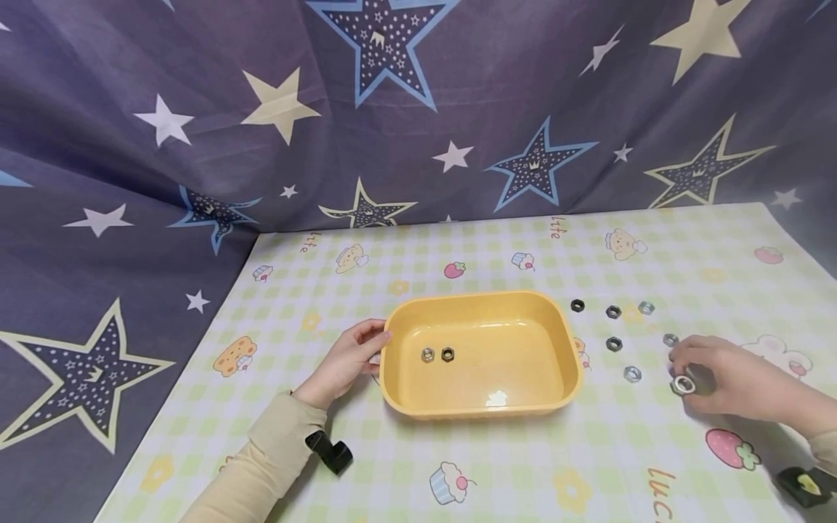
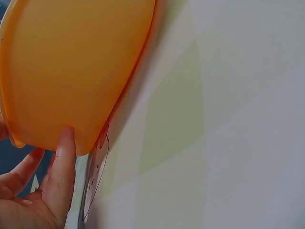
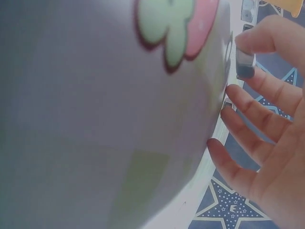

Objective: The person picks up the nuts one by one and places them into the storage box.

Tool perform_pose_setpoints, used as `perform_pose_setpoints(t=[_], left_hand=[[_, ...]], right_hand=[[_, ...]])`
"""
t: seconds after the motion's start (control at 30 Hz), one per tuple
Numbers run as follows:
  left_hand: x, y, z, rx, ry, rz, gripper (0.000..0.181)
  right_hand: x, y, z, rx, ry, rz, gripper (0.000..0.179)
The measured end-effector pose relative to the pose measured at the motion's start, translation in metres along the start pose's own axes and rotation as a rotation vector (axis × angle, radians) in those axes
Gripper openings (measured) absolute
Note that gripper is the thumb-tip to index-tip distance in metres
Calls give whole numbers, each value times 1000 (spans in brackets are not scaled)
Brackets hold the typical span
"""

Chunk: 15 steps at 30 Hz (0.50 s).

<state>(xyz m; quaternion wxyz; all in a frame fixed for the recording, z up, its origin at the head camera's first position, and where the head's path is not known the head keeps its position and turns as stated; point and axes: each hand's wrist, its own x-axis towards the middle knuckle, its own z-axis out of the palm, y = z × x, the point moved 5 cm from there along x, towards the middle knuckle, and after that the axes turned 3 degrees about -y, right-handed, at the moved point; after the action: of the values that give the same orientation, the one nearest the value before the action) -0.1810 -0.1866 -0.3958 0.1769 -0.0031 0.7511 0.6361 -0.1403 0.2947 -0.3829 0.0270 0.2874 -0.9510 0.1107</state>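
- Head view: A person's left hand [image 1: 346, 359] gripped the left end of a yellow tray [image 1: 503, 363] on a checked tablecloth [image 1: 386, 472], a hold that probably kept it steady.
- At right, the right hand [image 1: 729, 378] pinched a silver-rimmed nut [image 1: 683, 384] between thumb and forefinger, well apart from the tray, its hole facing the camera.
- Two nuts, one silver [image 1: 428, 354] and one dark [image 1: 447, 354], lay side by side inside the tray, toward its left end. Six loose nuts [image 1: 613, 311], three dark and three silver, lay spread between tray and right hand, apart from one another, which likely made each easy to pick up singly.
- Left wrist view: Fingers bore on the tray's outer wall and rim; one digit was cut off at the frame's left edge, and the tray's inside was out of sight.
- Right wrist view: The pinched nut showed edge-on, the other three fingers spread and holding nothing. Small pieces beyond were too blurred or cropped to identify.
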Motion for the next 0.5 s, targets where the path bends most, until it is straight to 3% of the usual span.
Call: perform_pose_setpoints(t=[0.5], left_hand=[[0, 1, 2, -14, -6, 4, 39]], right_hand=[[-1, 2, -4, -17, 22, -31, 46]])
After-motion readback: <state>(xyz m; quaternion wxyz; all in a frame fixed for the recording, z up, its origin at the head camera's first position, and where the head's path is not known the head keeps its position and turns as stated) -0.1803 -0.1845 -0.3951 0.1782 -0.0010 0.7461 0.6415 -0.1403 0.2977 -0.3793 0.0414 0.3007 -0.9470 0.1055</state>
